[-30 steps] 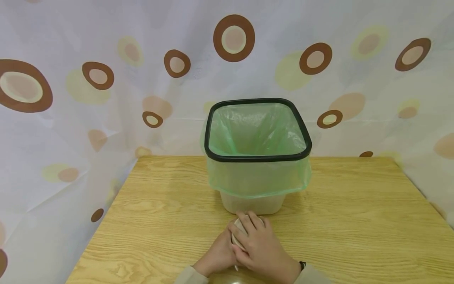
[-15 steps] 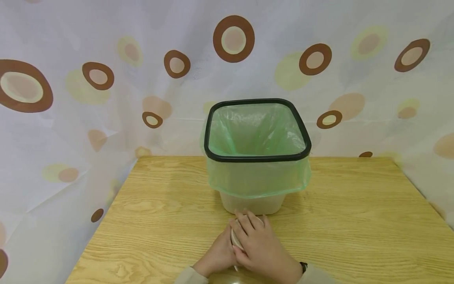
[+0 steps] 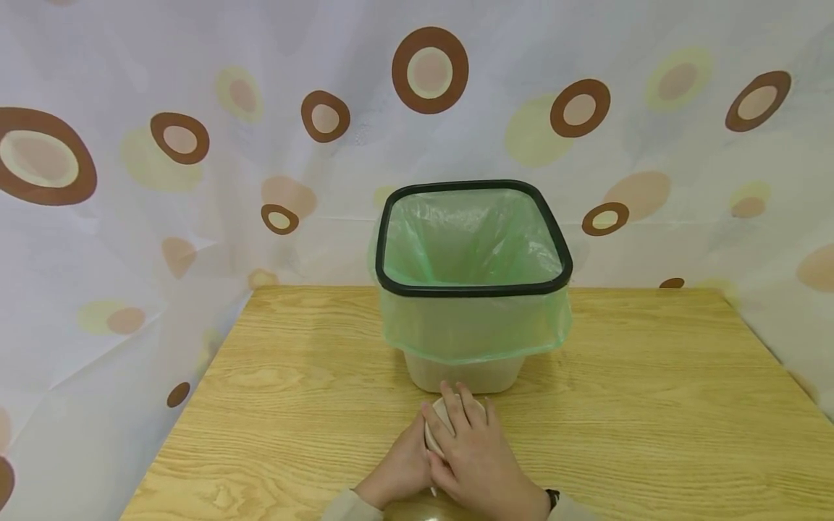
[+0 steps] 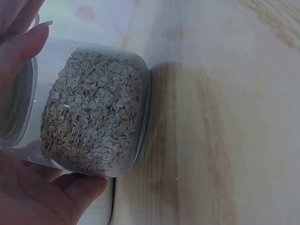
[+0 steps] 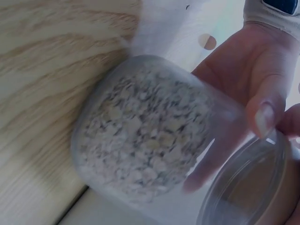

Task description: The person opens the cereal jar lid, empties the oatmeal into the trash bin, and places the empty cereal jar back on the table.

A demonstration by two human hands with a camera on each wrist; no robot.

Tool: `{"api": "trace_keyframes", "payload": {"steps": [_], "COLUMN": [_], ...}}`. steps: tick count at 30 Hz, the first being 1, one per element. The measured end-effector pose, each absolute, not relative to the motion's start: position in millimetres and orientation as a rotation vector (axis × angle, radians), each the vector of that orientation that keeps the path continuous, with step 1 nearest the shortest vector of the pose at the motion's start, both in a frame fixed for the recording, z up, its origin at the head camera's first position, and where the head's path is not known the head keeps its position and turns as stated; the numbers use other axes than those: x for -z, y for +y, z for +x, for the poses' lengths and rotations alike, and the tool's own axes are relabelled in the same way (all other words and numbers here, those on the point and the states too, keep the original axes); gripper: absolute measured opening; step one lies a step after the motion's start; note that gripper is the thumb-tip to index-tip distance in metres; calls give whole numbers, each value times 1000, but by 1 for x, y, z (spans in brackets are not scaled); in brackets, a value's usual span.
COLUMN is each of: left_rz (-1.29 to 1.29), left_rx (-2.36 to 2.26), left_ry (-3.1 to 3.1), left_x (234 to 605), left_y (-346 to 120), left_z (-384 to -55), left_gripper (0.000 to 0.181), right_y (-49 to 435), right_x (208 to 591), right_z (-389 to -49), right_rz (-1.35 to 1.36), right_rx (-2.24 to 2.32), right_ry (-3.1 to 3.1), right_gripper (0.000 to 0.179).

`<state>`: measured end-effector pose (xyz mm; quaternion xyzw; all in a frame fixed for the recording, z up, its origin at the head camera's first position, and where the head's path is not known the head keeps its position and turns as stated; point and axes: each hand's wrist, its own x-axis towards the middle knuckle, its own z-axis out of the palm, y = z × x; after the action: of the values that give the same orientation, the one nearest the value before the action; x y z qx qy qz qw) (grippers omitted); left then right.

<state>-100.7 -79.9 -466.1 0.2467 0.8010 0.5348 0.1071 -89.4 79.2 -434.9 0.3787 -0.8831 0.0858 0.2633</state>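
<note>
A clear jar (image 4: 55, 65) of dry oat flakes (image 4: 91, 115) stands on the wooden table in front of the person. My left hand (image 3: 402, 463) holds its body from the left, with fingers behind the clear wall in the right wrist view. Over the pale round lid (image 3: 434, 440) lies my right hand (image 3: 478, 459), fingers spread across the top and thumb at the near left edge. Both thumbs are close together by the lid. From the head view the jar's body is hidden beneath the hands.
Just beyond the hands stands a whitish bin (image 3: 464, 373) with a black square rim (image 3: 476, 291) and a green plastic liner (image 3: 476, 325) folded over its outside. Wooden tabletop (image 3: 300, 405) extends to both sides. A white sheet with brown circles (image 3: 430, 70) encloses the back and sides.
My right hand has turned slightly on the lid, and its fingers reach a little straighter and farther forward. The left hand, jar and bin stay nearly still.
</note>
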Motion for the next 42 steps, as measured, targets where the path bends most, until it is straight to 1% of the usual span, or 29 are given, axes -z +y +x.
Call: {"api": "trace_keyframes", "payload": {"steps": [6,14,20,23,25,31,38,42], "left_rz": [669,667,645,629,633,663,681,663], "left_rx": [-1629,-1606,-1579,-1597,-1600,-1586,-1550,-1565], "left_ry": [2303,2325,2337,2321,2313,2311,2360,2354], "left_x": [466,466,466,466,466,469,465,465], "left_y": [-79,-79,-78,-79,-79,-82,-80,-79], "left_z": [-101,-101,-101,-101,-101,-100,-101,-100], "left_gripper": [78,81,91,93,95,102,86,86], "right_y": [85,90,94,95,95,86,75,75], "right_x": [437,438,435,433,431,427,431,433], "right_z": [-95,-102,-106,-106,-105,-98,-87,-85], "right_rz": [1105,1210,1290,1302,1287,1156,999,976], "right_rx": [-280,-307,-336,-355,-358,-255,-213,-236], "right_ry": [-2315,-2266,-2260,-2281,-2301,-2380,-2396,-2370], "right_gripper": [51,46,43,44,46,60,64,64]}}
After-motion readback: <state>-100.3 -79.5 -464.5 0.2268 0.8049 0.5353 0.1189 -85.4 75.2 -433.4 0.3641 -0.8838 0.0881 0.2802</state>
